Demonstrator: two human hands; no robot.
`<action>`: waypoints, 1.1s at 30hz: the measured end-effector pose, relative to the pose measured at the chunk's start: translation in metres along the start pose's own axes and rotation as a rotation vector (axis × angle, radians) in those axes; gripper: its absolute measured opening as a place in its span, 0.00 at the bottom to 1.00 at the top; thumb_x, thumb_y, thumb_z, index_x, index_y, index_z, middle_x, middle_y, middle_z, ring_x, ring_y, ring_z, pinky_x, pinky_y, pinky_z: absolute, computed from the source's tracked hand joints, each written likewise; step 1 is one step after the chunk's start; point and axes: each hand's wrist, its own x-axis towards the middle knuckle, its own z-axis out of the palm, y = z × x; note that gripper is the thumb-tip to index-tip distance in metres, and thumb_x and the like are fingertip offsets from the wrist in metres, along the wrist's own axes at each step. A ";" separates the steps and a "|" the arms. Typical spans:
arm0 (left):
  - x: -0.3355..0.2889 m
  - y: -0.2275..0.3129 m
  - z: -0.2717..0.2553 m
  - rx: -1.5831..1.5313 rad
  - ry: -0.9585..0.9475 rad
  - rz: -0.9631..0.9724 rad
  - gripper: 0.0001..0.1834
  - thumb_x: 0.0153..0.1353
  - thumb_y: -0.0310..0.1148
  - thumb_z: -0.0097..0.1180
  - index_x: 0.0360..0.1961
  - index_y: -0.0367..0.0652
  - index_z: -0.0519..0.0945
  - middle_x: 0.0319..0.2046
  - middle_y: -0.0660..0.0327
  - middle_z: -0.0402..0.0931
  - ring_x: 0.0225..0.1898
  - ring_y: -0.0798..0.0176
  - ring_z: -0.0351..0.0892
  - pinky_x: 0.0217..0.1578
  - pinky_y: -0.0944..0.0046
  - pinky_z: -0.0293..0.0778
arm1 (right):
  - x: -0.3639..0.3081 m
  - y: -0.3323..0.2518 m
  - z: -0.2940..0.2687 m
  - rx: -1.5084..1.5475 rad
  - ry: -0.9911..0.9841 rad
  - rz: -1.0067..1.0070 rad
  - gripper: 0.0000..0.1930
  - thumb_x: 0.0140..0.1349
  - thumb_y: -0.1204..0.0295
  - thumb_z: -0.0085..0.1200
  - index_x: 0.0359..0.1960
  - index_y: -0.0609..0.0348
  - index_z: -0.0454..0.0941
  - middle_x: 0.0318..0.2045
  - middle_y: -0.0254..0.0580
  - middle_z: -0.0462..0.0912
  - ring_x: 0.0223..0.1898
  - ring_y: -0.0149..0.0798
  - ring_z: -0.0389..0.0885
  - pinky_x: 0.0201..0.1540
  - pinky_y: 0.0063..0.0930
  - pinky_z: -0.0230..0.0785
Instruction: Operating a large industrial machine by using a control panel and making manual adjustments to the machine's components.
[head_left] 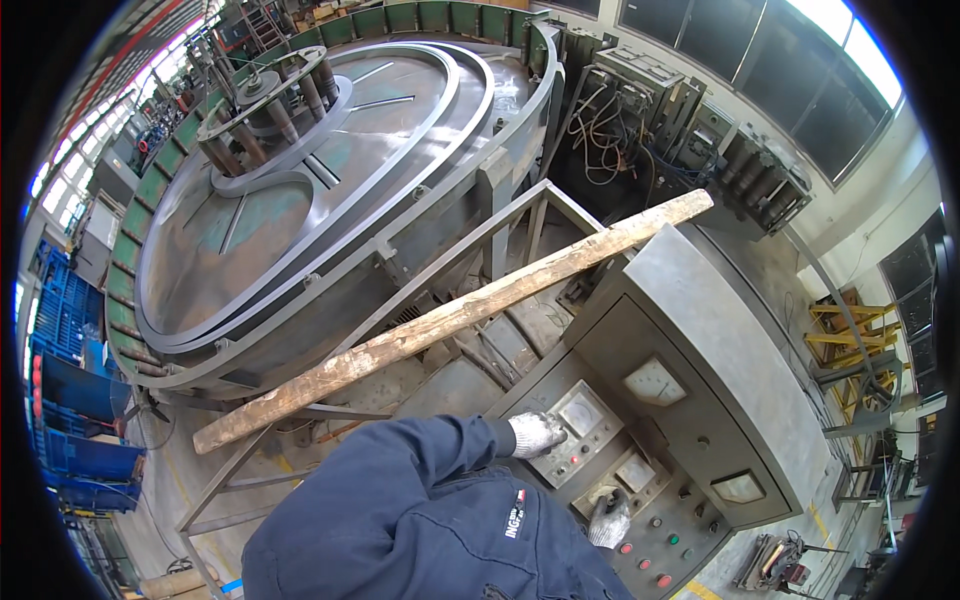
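My left hand [537, 436], in a white knit glove, rests at the left edge of a small meter plate [566, 452] on the grey control console [640, 400]. Its fingers are bent together at the plate's edge; what is under them is hidden. Lower and to the right, my right hand [608, 520], gloved alike, is curled in front of a second meter plate [625, 476]. Its fingertips meet at the plate's lower edge, and whatever they pinch is too small to make out. Below it are red push buttons [664, 580] and a green button [674, 539].
A long rough wooden beam [450, 320] lies slantwise across a metal frame [545, 190] beyond the console. Behind it stands a large round machine [400, 100] with a green rim. Blue racks [85, 400] are at left, a yellow stand [850, 335] at right.
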 end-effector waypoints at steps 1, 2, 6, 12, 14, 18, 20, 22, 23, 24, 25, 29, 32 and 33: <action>0.000 0.000 0.000 -0.005 0.002 0.003 0.13 0.56 0.30 0.65 0.40 0.38 0.79 0.38 0.44 0.81 0.46 0.37 0.82 0.47 0.41 0.79 | 0.000 0.002 0.002 0.006 0.002 -0.001 0.19 0.65 0.67 0.62 0.55 0.62 0.81 0.47 0.57 0.88 0.48 0.57 0.87 0.53 0.47 0.78; -0.001 0.000 -0.001 -0.010 0.004 0.005 0.13 0.56 0.30 0.65 0.40 0.38 0.79 0.38 0.44 0.81 0.46 0.37 0.83 0.47 0.41 0.79 | 0.000 0.004 0.003 0.012 0.003 -0.002 0.19 0.66 0.67 0.62 0.55 0.62 0.81 0.47 0.57 0.88 0.48 0.57 0.87 0.53 0.46 0.78; -0.001 -0.002 0.005 0.001 -0.018 -0.013 0.13 0.56 0.30 0.65 0.40 0.38 0.79 0.38 0.45 0.81 0.45 0.38 0.83 0.47 0.42 0.79 | -0.001 0.008 0.006 -0.004 0.002 0.017 0.19 0.66 0.67 0.61 0.55 0.62 0.81 0.48 0.56 0.88 0.49 0.56 0.87 0.54 0.46 0.78; 0.001 -0.003 0.004 0.008 -0.008 -0.001 0.12 0.56 0.31 0.65 0.40 0.38 0.79 0.38 0.46 0.81 0.46 0.40 0.83 0.47 0.43 0.79 | -0.002 0.010 0.008 -0.004 0.033 -0.023 0.19 0.66 0.67 0.61 0.55 0.63 0.80 0.47 0.56 0.87 0.48 0.55 0.87 0.54 0.45 0.78; 0.001 -0.002 0.004 0.017 -0.017 -0.012 0.12 0.56 0.31 0.65 0.40 0.38 0.79 0.38 0.47 0.82 0.46 0.40 0.83 0.47 0.43 0.79 | -0.002 0.011 0.008 -0.014 0.040 -0.037 0.19 0.66 0.67 0.61 0.55 0.63 0.80 0.47 0.56 0.87 0.48 0.55 0.87 0.54 0.45 0.78; -0.001 0.000 0.001 0.016 -0.010 -0.007 0.12 0.58 0.31 0.64 0.41 0.39 0.79 0.38 0.46 0.81 0.47 0.39 0.83 0.47 0.42 0.79 | -0.003 0.013 0.010 -0.007 0.037 -0.040 0.19 0.66 0.67 0.61 0.56 0.63 0.80 0.47 0.56 0.87 0.48 0.56 0.86 0.54 0.46 0.78; 0.000 -0.001 0.003 0.011 -0.031 -0.024 0.12 0.58 0.31 0.64 0.41 0.39 0.79 0.39 0.45 0.81 0.47 0.38 0.83 0.47 0.42 0.79 | -0.003 0.012 0.009 -0.004 0.049 -0.044 0.19 0.66 0.67 0.61 0.55 0.63 0.79 0.46 0.56 0.87 0.49 0.56 0.86 0.54 0.46 0.77; 0.000 -0.001 0.002 0.017 -0.032 -0.020 0.12 0.59 0.31 0.64 0.42 0.39 0.78 0.40 0.45 0.81 0.47 0.37 0.82 0.48 0.41 0.79 | -0.003 0.012 0.009 0.001 0.042 -0.031 0.19 0.66 0.67 0.61 0.55 0.63 0.80 0.46 0.56 0.87 0.49 0.57 0.86 0.54 0.46 0.77; 0.000 0.000 0.001 0.021 -0.031 -0.019 0.12 0.59 0.31 0.64 0.42 0.39 0.78 0.41 0.45 0.81 0.47 0.37 0.82 0.48 0.41 0.79 | -0.002 0.011 0.009 0.003 0.037 -0.026 0.19 0.66 0.67 0.61 0.55 0.63 0.80 0.46 0.56 0.87 0.49 0.57 0.86 0.54 0.46 0.77; 0.000 -0.001 0.002 0.018 -0.029 -0.018 0.12 0.59 0.31 0.64 0.42 0.39 0.78 0.41 0.45 0.81 0.47 0.37 0.82 0.48 0.41 0.79 | -0.002 0.011 0.008 -0.002 0.036 -0.025 0.19 0.66 0.67 0.62 0.55 0.63 0.80 0.46 0.56 0.87 0.49 0.57 0.86 0.54 0.47 0.77; -0.001 -0.001 0.004 0.016 -0.028 -0.017 0.12 0.59 0.31 0.64 0.42 0.39 0.78 0.41 0.45 0.81 0.47 0.37 0.82 0.48 0.41 0.79 | -0.002 0.010 0.008 -0.007 0.035 -0.024 0.19 0.66 0.66 0.62 0.55 0.63 0.80 0.46 0.56 0.87 0.49 0.57 0.86 0.53 0.47 0.77; -0.001 0.000 0.003 0.012 -0.011 -0.010 0.13 0.59 0.32 0.64 0.42 0.39 0.78 0.41 0.45 0.81 0.46 0.37 0.83 0.47 0.41 0.79 | -0.003 0.012 0.009 -0.005 0.028 -0.018 0.19 0.66 0.66 0.62 0.55 0.63 0.80 0.46 0.56 0.87 0.48 0.57 0.86 0.53 0.47 0.77; -0.001 -0.002 0.003 0.012 -0.015 -0.009 0.13 0.58 0.31 0.64 0.42 0.39 0.78 0.40 0.45 0.81 0.46 0.37 0.83 0.47 0.41 0.79 | -0.003 0.012 0.009 -0.008 0.028 -0.015 0.19 0.67 0.65 0.62 0.55 0.62 0.80 0.46 0.56 0.87 0.48 0.57 0.86 0.53 0.47 0.77; -0.001 -0.003 0.005 0.014 -0.012 -0.005 0.13 0.58 0.31 0.64 0.42 0.39 0.78 0.39 0.45 0.81 0.46 0.37 0.83 0.47 0.41 0.79 | -0.002 0.011 0.009 -0.001 0.023 -0.007 0.19 0.66 0.65 0.62 0.55 0.62 0.80 0.46 0.56 0.87 0.48 0.57 0.86 0.53 0.47 0.77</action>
